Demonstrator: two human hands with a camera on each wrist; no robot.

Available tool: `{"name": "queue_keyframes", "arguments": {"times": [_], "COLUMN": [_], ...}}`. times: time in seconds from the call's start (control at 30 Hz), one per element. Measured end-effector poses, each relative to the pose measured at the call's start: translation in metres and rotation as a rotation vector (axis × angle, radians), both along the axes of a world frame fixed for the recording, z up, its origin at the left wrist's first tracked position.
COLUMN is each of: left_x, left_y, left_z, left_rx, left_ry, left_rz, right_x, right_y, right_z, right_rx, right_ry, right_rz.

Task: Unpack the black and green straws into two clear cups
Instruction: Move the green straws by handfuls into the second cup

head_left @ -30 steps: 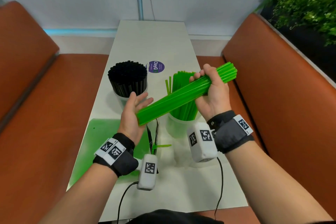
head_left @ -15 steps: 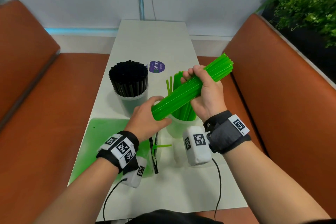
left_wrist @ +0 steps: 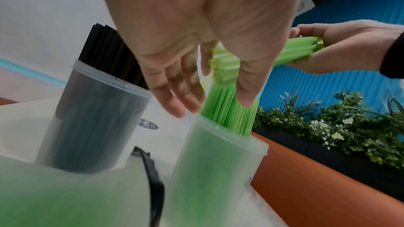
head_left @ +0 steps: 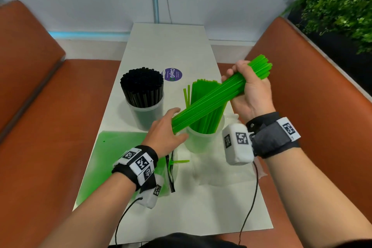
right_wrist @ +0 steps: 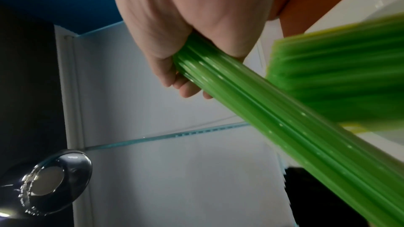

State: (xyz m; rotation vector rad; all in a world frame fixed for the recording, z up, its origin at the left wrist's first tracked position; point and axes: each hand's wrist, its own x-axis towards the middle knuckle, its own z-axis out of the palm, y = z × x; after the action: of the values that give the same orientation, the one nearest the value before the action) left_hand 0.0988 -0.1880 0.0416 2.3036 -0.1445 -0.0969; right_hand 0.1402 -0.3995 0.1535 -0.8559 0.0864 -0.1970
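While the right hand clamps the upper end of a green bundle, that bundle slants down across the table, low end aimed at the green cup. A tilt like that looks meant to feed the straws in end first. The left hand sits at the low end with fingers straight and spread, thumb beside the tips, likely squaring and steering them rather than gripping. So the hands are apart, one at each end of the bundle.

Green cup: partly filled, green straws standing and leaning inside, with room on one side by my read. Black cup, just beside it: packed tight with black straws, upright, that colour seemingly finished. One stray green straw lies on the table near the left wrist, beside an empty green wrapper.
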Motion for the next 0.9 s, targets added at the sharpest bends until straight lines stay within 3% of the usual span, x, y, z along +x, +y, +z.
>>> {"name": "queue_keyframes", "arguments": {"times": [0.27,0.47,0.73,0.83,0.9], "left_x": [-0.009,-0.008,-0.01,-0.01,-0.011], "left_y": [-0.013,-0.025,-0.026,-0.026,-0.026], "left_z": [-0.013,-0.016,-0.015,-0.015,-0.015], "left_rx": [0.159,0.304,0.27,0.267,0.271], "left_ry": [0.146,0.188,0.188,0.192,0.19], "left_rz": [-0.174,-0.263,-0.241,-0.237,-0.246], "right_x": [0.012,0.012,0.02,0.021,0.02], "right_y": [-0.04,-0.027,-0.006,-0.003,-0.004], "right_z": [0.009,-0.029,-0.098,-0.11,-0.106], "right_rx": [-0.209,-0.611,-0.927,-1.028,-1.095], "right_ry": [-0.012,0.049,0.154,0.278,0.217], "right_rz": [-0.197,-0.264,-0.096,-0.007,-0.068]}}
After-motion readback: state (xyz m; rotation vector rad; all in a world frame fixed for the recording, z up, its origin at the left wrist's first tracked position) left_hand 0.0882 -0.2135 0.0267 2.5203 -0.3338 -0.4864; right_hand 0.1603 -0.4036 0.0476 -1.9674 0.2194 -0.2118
